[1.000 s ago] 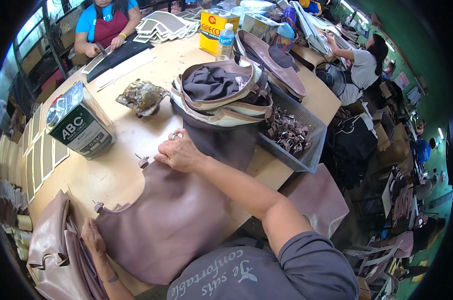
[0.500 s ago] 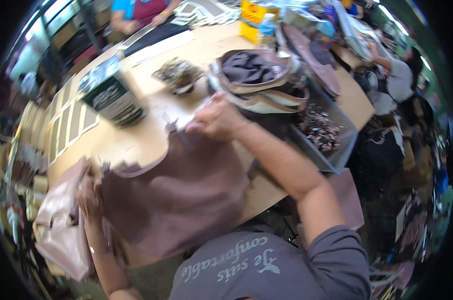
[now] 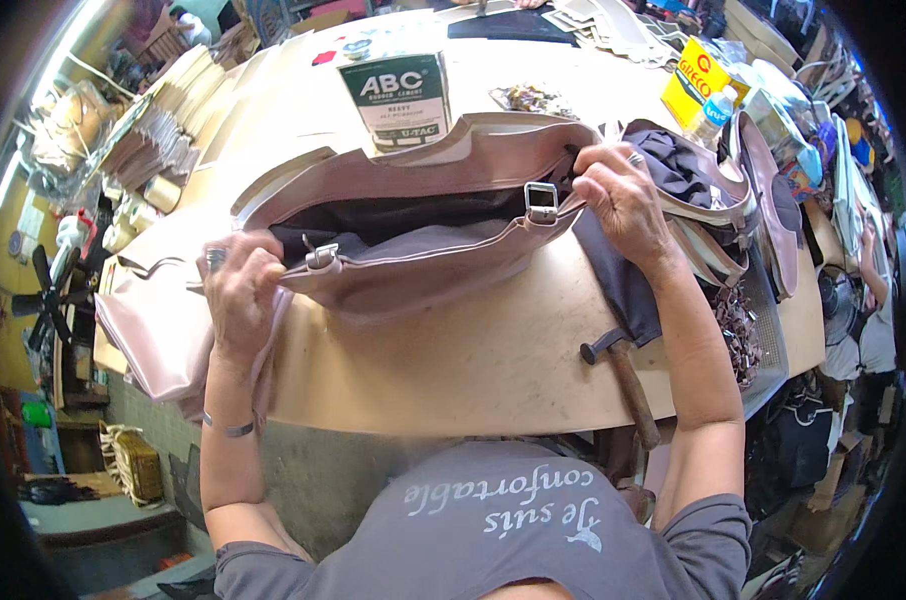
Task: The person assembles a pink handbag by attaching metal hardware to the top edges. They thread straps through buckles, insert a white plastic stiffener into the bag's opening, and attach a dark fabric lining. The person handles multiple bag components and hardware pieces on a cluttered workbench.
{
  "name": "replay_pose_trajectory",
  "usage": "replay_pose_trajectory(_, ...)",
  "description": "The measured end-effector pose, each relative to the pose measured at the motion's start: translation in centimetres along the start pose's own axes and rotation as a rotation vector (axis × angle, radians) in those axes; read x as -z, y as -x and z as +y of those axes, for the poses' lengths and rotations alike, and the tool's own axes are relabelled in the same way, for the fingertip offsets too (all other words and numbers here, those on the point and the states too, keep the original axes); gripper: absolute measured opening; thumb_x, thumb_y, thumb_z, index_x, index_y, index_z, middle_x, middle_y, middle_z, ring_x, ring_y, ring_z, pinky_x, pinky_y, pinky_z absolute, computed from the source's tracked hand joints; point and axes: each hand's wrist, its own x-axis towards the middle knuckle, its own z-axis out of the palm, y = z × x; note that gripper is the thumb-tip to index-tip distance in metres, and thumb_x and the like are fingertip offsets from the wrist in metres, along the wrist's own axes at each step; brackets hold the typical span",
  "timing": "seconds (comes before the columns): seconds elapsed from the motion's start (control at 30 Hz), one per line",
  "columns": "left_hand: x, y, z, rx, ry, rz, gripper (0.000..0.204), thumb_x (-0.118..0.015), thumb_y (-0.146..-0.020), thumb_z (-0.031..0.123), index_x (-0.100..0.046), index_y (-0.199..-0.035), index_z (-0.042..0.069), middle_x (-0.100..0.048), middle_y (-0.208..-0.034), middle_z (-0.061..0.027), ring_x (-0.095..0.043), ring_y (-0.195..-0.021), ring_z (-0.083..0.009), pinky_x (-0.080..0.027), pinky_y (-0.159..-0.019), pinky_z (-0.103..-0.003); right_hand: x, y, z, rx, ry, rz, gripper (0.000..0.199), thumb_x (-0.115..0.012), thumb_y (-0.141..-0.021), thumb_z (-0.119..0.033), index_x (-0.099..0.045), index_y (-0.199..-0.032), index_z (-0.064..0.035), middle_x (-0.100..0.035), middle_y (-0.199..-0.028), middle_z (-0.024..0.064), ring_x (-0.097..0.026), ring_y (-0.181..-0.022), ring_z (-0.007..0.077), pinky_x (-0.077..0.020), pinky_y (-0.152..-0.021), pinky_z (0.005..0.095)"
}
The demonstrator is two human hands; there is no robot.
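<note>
Holding the pink bag [image 3: 413, 262] open, left hand [image 3: 241, 292] and right hand [image 3: 621, 196] should pinch its rim evenly, buckles [image 3: 541, 203] level.

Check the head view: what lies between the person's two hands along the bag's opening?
In the head view, between the left hand and right hand runs the pink bag rim with two metal buckles, dark lining showing behind.

Pink handbag [image 3: 423, 250] lies open-mouthed on the table.
</note>
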Motion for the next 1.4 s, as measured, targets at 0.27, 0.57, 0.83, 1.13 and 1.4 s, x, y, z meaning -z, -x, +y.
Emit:
replay_pose_trajectory(0.27, -1.1, 0.9, 0.3, 0.542, 0.324, -0.061, 0.005, -0.051, -0.077, -0.002, -0.053, -0.082, -0.001, -0.040, -0.130, -0.0218, -0.049, -0.107, -0.0288, -0.039, -0.086, -0.033, -0.3, -1.3, -0.8, -0.551, -0.151, -0.105, 0.034, -0.058, -0.071, -0.003, -0.045, -0.103, -0.0049, -0.054, -0.106, 0.0174, -0.052, -0.099, 0.0336, -0.0411, -0.083, 0.0394)
replay_pose_trajectory(0.57, -1.4, 0.0, -0.2, 0.513, 0.358, -0.034, 0.026, -0.048, -0.073, -0.006, -0.053, -0.097, 0.001, -0.042, -0.123, -0.0185, -0.049, -0.106, -0.0326, -0.040, -0.087, -0.037, -0.8, -1.5, -1.7, -0.099, 0.047, -0.025, 0.038, -0.051, -0.069, 0.007, -0.048, -0.104, -0.0058, -0.051, -0.108, 0.0119, -0.050, -0.102, 0.0305, -0.0413, -0.085, 0.0384)
replay_pose_trajectory(0.83, -3.0, -3.6, -0.6, 0.237, -0.365, -0.357, 0.030, -0.060, -0.068, 0.005, -0.054, -0.097, 0.007, -0.052, -0.112, -0.0120, -0.050, -0.106, -0.0247, -0.040, -0.081, -0.040, -3.7, -4.1, -4.8, 0.281, 0.482, -0.164, 0.026, -0.055, -0.075, -0.003, -0.051, -0.101, -0.0036, -0.048, -0.106, 0.0097, -0.048, -0.103, 0.0233, -0.0393, -0.089, 0.0377)
replay_pose_trajectory(1.13, -7.8, -6.6, -0.2, 0.094, -0.387, -0.489, 0.022, -0.064, -0.073, 0.021, -0.055, -0.088, 0.008, -0.060, -0.093, -0.0111, -0.061, -0.083, -0.0238, -0.041, -0.081, -0.039, -8.4, -6.6, -6.6, 0.209, 0.865, -0.619, 0.012, -0.052, -0.079, -0.013, -0.061, -0.085, -0.0073, -0.063, -0.081, 0.0039, -0.056, -0.091, 0.0165, -0.0341, -0.083, 0.0312)
replay_pose_trajectory(1.4, -5.0, -6.3, -1.8, 0.066, -0.033, -0.765, 0.025, -0.058, -0.075, 0.030, -0.060, -0.093, 0.012, -0.043, -0.131, -0.0133, -0.035, -0.124, -0.0326, -0.018, -0.104, -0.047, -6.9, -7.0, -3.9, 0.014, 0.596, -0.604, 0.018, -0.060, -0.077, -0.018, -0.063, -0.093, -0.0106, -0.065, -0.084, 0.0109, -0.054, -0.105, 0.0239, -0.0119, -0.106, 0.0520)
